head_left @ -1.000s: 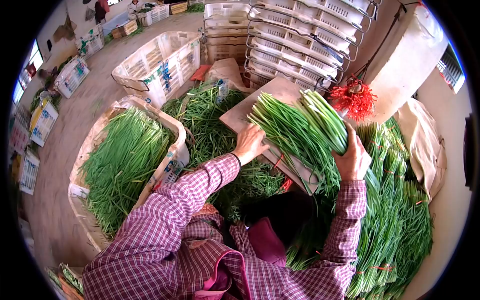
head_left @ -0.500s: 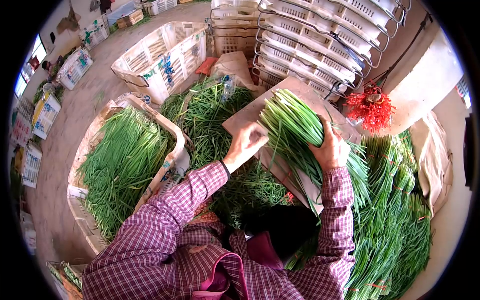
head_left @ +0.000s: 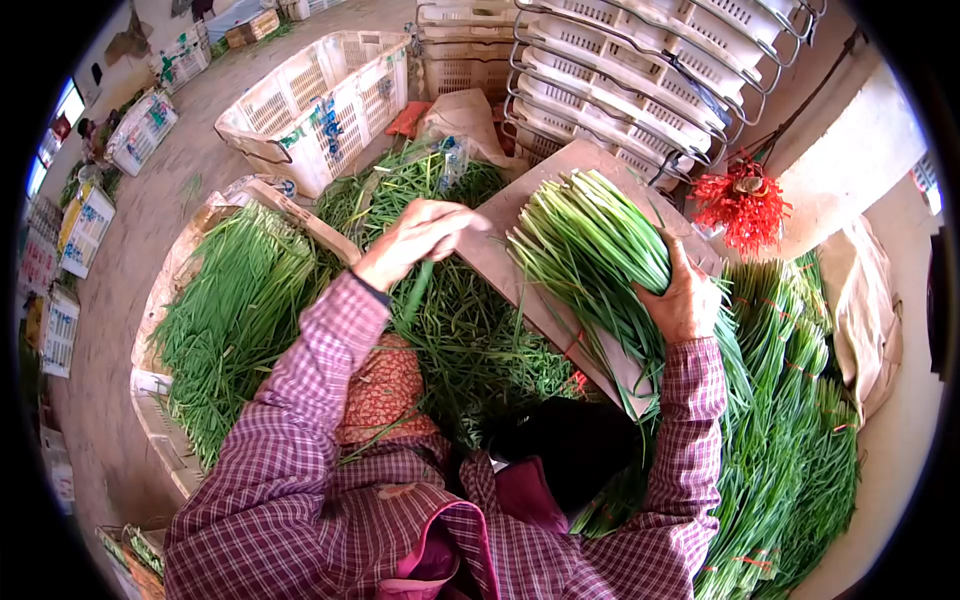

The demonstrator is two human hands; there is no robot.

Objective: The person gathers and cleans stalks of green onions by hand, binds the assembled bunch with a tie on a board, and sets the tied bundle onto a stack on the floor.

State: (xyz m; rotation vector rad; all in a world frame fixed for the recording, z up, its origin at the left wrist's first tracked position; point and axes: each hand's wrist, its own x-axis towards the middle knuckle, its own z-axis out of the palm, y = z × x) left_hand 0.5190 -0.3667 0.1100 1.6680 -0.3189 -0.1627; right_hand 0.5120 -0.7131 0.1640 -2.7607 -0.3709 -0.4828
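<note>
My right hand (head_left: 688, 298) is wrapped around a thick bunch of garlic chives (head_left: 590, 245), which lies on a tilted board (head_left: 500, 205) with its pale stem ends toward the upper left. Off the board's left side, my left hand (head_left: 425, 238) is closed, its fingertips slightly blurred. A loose chive leaf (head_left: 417, 290) hangs beneath the left hand, apparently pinched in it. Under that hand spreads a heap of loose green leaves (head_left: 470, 320).
A crate of loose chives (head_left: 225, 320) stands at left, with a white crate (head_left: 325, 105) behind it. Tied chive bundles (head_left: 780, 400) pile up at right. Red ties (head_left: 742, 205) hang near the wall beside stacked white crates (head_left: 620, 85).
My left hand has moved left and up, away from the bunch, with a leaf now hanging below it. My right hand and the bunch have shifted slightly.
</note>
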